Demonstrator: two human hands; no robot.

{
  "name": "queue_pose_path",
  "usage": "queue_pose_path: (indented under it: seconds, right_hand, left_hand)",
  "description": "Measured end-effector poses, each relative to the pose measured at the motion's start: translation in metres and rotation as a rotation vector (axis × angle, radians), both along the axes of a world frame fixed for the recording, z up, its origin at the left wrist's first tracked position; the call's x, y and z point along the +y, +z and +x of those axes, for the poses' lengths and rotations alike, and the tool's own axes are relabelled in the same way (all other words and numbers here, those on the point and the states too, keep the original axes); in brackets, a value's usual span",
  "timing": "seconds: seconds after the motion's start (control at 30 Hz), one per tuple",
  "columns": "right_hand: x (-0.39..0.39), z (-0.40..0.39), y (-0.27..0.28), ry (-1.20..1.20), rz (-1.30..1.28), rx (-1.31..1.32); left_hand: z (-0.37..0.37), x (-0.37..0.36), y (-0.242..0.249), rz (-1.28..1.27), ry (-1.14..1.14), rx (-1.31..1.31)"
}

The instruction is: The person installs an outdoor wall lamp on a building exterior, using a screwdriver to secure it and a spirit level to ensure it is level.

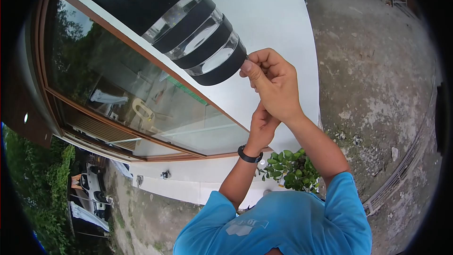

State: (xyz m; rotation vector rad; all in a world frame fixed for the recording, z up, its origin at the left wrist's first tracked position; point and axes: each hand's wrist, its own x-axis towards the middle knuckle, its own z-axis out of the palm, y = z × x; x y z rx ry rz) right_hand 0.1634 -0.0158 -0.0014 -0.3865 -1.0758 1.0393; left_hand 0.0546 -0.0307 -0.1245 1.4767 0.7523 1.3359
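A black wall lamp (188, 33) with clear ring-shaped bands between black rings hangs at the upper middle, against a white wall (269, 14). My right hand (277, 84) is at the lamp's lower end, its thumb and index finger pinched together by the rim of the last black ring. What sits between those fingertips is too small to make out. Just below and partly behind it is my left hand (263, 125), with a black watch (250, 155) on the wrist. Its fingers are mostly hidden behind my right hand.
A brown-framed glass window (141, 99) runs along the left of the wall, reflecting a chair. A leafy green plant (292, 169) stands below my forearms. Rough concrete ground (373, 80) lies at right. A white vehicle (93, 189) is parked at the lower left.
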Motion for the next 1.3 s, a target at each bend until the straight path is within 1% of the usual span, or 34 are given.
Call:
queue_pose_path:
  seconds: [0.03, 0.1, 0.17, 0.23, 0.27, 0.37, 0.43, 0.47, 0.53, 0.6, 0.63, 0.67, 0.77, 0.87, 0.97, 1.03, 1.13, 1.2, 1.23, 1.27, 1.3]
  right_hand:
    - [0.000, 0.000, 0.000, 0.006, -0.017, -0.004]
    - [0.000, 0.002, 0.000, 0.020, -0.003, -0.015]
    - [-0.002, 0.002, 0.000, 0.023, 0.019, -0.024]
    - [-0.001, 0.001, 0.002, 0.007, 0.054, -0.031]
    - [0.001, 0.002, 0.002, 0.044, 0.054, -0.030]
    - [0.005, 0.004, 0.001, 0.129, 0.066, -0.021]
    - [0.004, 0.005, 0.001, 0.154, 0.078, -0.001]
    - [0.005, 0.000, -0.002, 0.077, 0.098, 0.041]
    - [0.006, -0.012, -0.010, -0.078, 0.122, 0.127]
    - [0.007, -0.004, -0.011, -0.077, 0.100, 0.045]
    - [0.006, -0.002, -0.013, -0.066, 0.089, 0.005]
    - [0.007, -0.004, -0.015, -0.058, 0.095, 0.026]
    - [0.010, -0.003, -0.016, -0.031, 0.125, 0.044]
    - [0.008, 0.001, -0.016, -0.008, 0.133, 0.019]
    - [0.011, 0.002, -0.015, -0.001, 0.136, -0.003]
    - [0.009, 0.005, -0.012, 0.033, 0.111, -0.028]
    - [0.014, 0.007, -0.015, 0.103, 0.104, -0.030]
    - [0.012, 0.011, -0.017, -0.005, 0.178, -0.115]
    - [0.011, 0.015, -0.019, -0.061, 0.223, -0.159]
    - [0.008, 0.020, -0.027, -0.254, 0.229, -0.240]
    - [0.004, 0.027, -0.042, -0.451, 0.244, -0.323]
  left_hand:
    - [-0.007, 0.002, -0.003, -0.039, -0.025, -0.008]
    - [-0.012, 0.007, -0.005, -0.018, -0.047, -0.019]
    - [-0.012, 0.011, -0.005, 0.101, -0.027, -0.029]
    - [-0.004, 0.008, -0.002, 0.089, -0.011, -0.107]
    - [0.000, 0.008, -0.001, 0.082, -0.008, -0.144]
    - [-0.006, 0.006, -0.002, -0.077, -0.109, -0.045]
    - [-0.006, 0.011, -0.007, 0.034, 0.001, 0.006]
    - [-0.007, 0.015, -0.009, 0.087, 0.053, 0.038]
    - [-0.008, 0.021, -0.016, 0.103, 0.116, 0.120]
    - [-0.002, 0.023, -0.012, 0.101, 0.133, 0.165]
    - [0.009, 0.016, 0.002, 0.079, 0.127, 0.172]
    - [0.015, 0.011, 0.012, 0.066, 0.124, 0.173]
    - [0.014, 0.007, 0.020, -0.038, 0.013, 0.017]
    - [-0.010, 0.022, 0.005, 0.104, 0.096, 0.205]
    - [-0.009, 0.027, -0.005, 0.256, 0.217, 0.292]
    - [-0.001, 0.018, 0.014, 0.204, 0.140, 0.302]
    - [-0.005, 0.020, 0.011, 0.120, 0.038, 0.217]
    - [-0.006, 0.019, 0.013, 0.130, 0.090, 0.160]
    - [0.004, 0.016, 0.023, 0.172, 0.164, 0.148]
    - [0.009, 0.014, 0.030, 0.213, 0.239, 0.135]
    - [0.009, 0.015, 0.032, 0.185, 0.195, 0.101]
